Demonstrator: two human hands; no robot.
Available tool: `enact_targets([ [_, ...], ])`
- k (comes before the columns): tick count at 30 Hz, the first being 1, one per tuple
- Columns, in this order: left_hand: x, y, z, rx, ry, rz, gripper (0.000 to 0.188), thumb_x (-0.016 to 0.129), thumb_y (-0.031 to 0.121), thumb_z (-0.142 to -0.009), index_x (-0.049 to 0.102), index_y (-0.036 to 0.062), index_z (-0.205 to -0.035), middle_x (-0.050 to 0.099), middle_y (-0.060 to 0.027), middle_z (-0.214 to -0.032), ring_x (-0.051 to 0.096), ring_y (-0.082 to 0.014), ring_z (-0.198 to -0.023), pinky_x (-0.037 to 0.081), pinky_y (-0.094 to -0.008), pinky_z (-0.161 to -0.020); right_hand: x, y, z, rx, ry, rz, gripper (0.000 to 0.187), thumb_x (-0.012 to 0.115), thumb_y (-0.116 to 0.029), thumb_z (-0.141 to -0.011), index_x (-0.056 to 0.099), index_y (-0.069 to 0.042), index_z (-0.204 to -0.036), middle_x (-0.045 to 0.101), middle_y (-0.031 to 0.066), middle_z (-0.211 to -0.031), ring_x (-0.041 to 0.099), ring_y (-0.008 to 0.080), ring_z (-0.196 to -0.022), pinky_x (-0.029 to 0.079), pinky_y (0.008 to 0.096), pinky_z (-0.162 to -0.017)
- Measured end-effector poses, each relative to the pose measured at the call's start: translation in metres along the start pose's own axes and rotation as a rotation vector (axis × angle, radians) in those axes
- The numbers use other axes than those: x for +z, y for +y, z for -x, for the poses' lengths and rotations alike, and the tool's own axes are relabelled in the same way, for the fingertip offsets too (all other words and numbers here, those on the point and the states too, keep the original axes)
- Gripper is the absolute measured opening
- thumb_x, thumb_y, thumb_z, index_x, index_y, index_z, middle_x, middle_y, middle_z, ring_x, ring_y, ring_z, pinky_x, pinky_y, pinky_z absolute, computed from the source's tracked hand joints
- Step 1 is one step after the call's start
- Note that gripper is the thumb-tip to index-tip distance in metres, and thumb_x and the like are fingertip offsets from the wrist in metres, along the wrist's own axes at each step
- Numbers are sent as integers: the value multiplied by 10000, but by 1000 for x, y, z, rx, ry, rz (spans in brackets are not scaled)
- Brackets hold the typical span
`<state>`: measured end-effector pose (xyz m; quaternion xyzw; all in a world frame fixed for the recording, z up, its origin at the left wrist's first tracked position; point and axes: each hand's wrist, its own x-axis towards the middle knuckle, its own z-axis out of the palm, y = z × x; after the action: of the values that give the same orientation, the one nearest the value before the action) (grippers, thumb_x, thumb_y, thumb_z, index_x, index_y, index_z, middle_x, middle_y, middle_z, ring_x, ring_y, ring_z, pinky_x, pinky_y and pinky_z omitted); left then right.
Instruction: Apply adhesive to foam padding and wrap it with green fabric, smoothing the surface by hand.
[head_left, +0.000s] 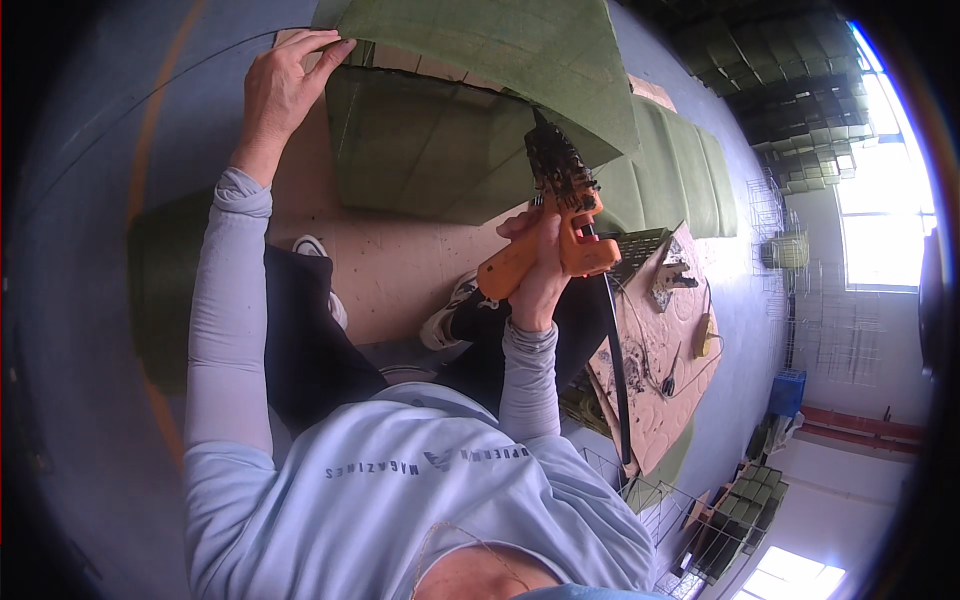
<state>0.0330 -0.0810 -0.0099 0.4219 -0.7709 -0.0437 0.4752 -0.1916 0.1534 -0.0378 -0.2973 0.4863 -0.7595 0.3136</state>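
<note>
In my right hand [540, 268] is an orange hot glue gun [588, 222], its front end caked with black glue and its nozzle pointing up and away from me. A long black glue stick [618, 370] trails from its back. The nozzle tip is at the edge of a green mesh sheet [490, 45]. At the far left, my left hand [290, 85] pinches the near corner of this raised sheet between thumb and fingers. Below the sheet lies another green mesh piece [415, 150], with a dark line along its upper edge.
Cardboard [370, 260] lies under the work, near my shoes. On a stained board [650, 370] at right are a blackened stand [672, 282], a yellow object [705, 335] and a cord. More green mesh [685, 165] lies beyond; several green stacks [800, 100] and wire racks line the wall.
</note>
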Motion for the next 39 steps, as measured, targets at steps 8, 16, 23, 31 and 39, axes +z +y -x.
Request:
enact_targets([
  [8, 3, -4, 1, 16, 28, -15, 360, 624, 428, -836, 709, 89, -922, 690, -42, -943, 654, -236, -867, 509, -312, -742, 3, -2, -1, -3, -10, 19, 233, 520, -195, -927, 501, -4, -1058, 577, 75, -776, 574, 165, -682, 471, 296, -645],
  [16, 3, -4, 1, 29, 34, -15, 369, 622, 426, -838, 706, 78, -928, 690, -45, -955, 654, -235, -872, 511, -310, -750, 5, -5, -2, -12, 21, 14, 209, 515, -185, -927, 506, -9, -1038, 573, 70, -743, 568, 156, -661, 459, 285, -621],
  [23, 4, -6, 2, 39, 42, -16, 371, 619, 430, -840, 708, 80, -928, 690, -44, -955, 656, -235, -869, 514, -311, -745, -5, -2, -3, -4, 24, 28, 207, 512, -191, -928, 500, -12, -1031, 570, 73, -733, 561, 154, -643, 457, 278, -600],
  [31, 4, -5, 1, 17, 35, 0, 376, 621, 436, -836, 709, 82, -927, 691, -45, -949, 656, -239, -862, 512, -312, -740, -10, -2, -5, -13, 12, 44, 250, 508, -225, -941, 485, 7, -1030, 553, 84, -728, 564, 184, -650, 489, 307, -601],
  [39, 5, -6, 1, 24, 42, -18, 377, 621, 443, -833, 710, 88, -925, 691, -46, -933, 654, -242, -861, 508, -315, -740, -12, -1, -8, -57, 24, 10, 248, 512, -220, -938, 483, 8, -1029, 541, 83, -719, 559, 180, -642, 500, 308, -592],
])
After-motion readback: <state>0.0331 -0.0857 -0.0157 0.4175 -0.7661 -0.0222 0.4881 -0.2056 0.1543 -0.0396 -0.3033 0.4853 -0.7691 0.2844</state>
